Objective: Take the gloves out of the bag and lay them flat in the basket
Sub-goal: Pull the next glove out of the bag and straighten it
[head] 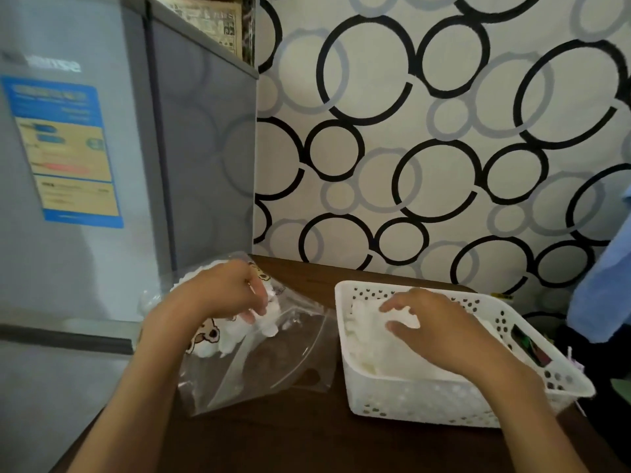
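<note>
A clear plastic bag [273,356] with cartoon prints lies on the dark wooden table [273,438], left of a white perforated basket [426,401]. My left hand [222,291] is at the bag's mouth, its fingers curled round a white glove [263,319] that sticks out of the bag. More white glove material [218,339] shows inside the bag. My right hand [440,326] lies in the basket with fingers spread, pressing flat on a white glove [368,339] laid on the basket's floor.
A grey fridge [68,199] with a blue label stands close on the left, against the table's edge. A wall with circle-patterned paper [426,131] rises behind the table. Blue cloth [604,285] hangs at the far right, beyond the basket.
</note>
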The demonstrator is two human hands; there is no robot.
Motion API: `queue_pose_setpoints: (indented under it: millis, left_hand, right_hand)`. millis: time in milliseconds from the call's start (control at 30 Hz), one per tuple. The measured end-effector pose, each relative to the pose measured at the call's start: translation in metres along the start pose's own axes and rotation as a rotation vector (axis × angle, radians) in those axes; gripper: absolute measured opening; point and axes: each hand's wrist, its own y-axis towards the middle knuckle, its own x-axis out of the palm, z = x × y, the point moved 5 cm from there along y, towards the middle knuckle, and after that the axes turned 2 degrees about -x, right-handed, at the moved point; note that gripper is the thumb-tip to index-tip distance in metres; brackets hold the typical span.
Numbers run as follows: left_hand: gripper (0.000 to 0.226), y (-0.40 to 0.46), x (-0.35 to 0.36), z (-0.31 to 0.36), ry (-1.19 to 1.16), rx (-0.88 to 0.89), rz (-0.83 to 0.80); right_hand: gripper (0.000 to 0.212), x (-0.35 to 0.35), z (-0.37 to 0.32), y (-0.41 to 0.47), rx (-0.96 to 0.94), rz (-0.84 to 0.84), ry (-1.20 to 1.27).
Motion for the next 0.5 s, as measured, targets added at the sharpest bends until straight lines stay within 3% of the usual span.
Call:
queue_pose_setpoints:
  millis: [67, 133, 300, 400, 467, 500]
  left_hand:
    - [0.004, -0.007, -0.010, 0.003, -0.077, 0.059, 0.054]
    - [0.004, -0.014, -0.021, 0.005, -0.117, 0.124, 0.120]
    - [0.009, -0.039, -0.034, 0.011, -0.169, 0.230, 0.108]
    - [0.007, -0.048, -0.042, 0.003, -0.227, 0.205, 0.221]
    - [0.007, -0.054, -0.045, -0.004, -0.130, 0.172, 0.375]
    - [0.006, -0.058, -0.043, -0.006, -0.074, 0.177, 0.423]
  right_hand:
    - [0.022, -0.006, -0.029, -0.004, -0.076, 0.146, 0.132]
    - [0.027, -0.001, -0.059, -0.007, -0.168, 0.164, 0.244]
    - [0.068, 0.019, -0.089, 0.003, -0.219, 0.167, 0.169]
    - [0.045, 0.011, -0.089, -0.011, -0.319, 0.234, 0.494]
    - [0.030, 0.004, -0.072, -0.027, -0.253, 0.341, 0.705]
    - [0.028, 0.006, -0.059, -0.033, -0.171, 0.352, 0.679]
